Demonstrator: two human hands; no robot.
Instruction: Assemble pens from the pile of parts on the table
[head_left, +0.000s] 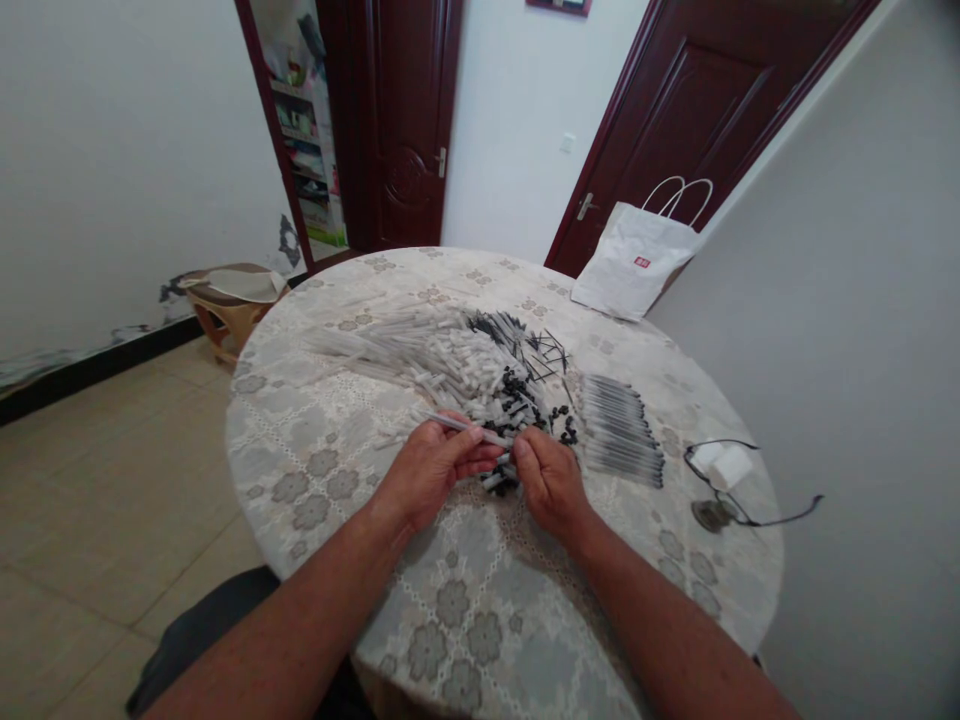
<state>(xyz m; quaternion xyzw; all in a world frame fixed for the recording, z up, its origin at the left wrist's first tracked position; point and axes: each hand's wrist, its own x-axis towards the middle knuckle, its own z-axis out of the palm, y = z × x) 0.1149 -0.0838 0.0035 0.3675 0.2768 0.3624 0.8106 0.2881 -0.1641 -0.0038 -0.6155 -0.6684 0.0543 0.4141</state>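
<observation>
Over the near side of the pile, my left hand [420,470] holds a slim translucent pen [448,422] slantwise between thumb and fingers. At the pen's right end, the thumb and forefinger of my right hand [551,480] are pinched together; any small part between them is hidden. Just beyond my hands lie white pen caps [476,370] and small black plugs [517,390]. Clear pen barrels [360,345] fan out to the left, and thin dark refills [506,328] lie at the back. Right of my right hand is a neat row of pens [619,430] with dark ends.
The round table has a flower-patterned cloth [322,530]. Eyeglasses [742,515], a crumpled white item [727,465] and a small dark round object [711,515] lie at right. A white paper bag [634,265] stands at the back edge. A stool [232,300] is beyond the left side.
</observation>
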